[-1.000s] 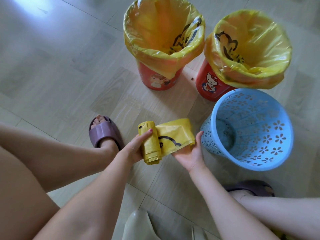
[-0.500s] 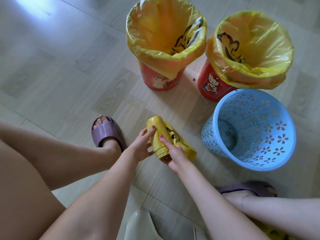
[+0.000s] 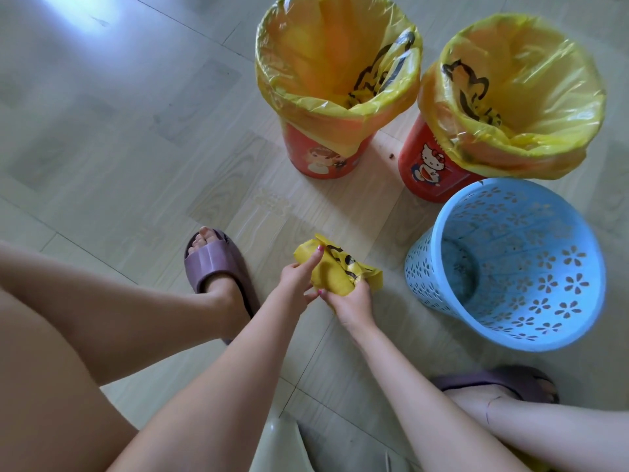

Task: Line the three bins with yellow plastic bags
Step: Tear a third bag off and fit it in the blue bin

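Two red bins stand at the back, each lined with a yellow bag: the left bin (image 3: 323, 158) and the right bin (image 3: 429, 172) with a cat picture. A blue perforated bin (image 3: 503, 267) stands nearer on the right with no bag in it. Between my hands is a roll of yellow plastic bags (image 3: 335, 270) with black print. My left hand (image 3: 299, 277) grips its left end. My right hand (image 3: 350, 303) holds it from below, fingers curled round it.
My two feet in purple slippers (image 3: 218, 264) (image 3: 493, 383) rest on the light wood-pattern floor. A pale stool edge (image 3: 282, 447) shows at the bottom. A small dark crumb (image 3: 391, 155) lies between the red bins.
The loose bag end, earlier stretched flat toward the blue bin, has been gathered back against the roll. My right hand moved left to meet my left hand.
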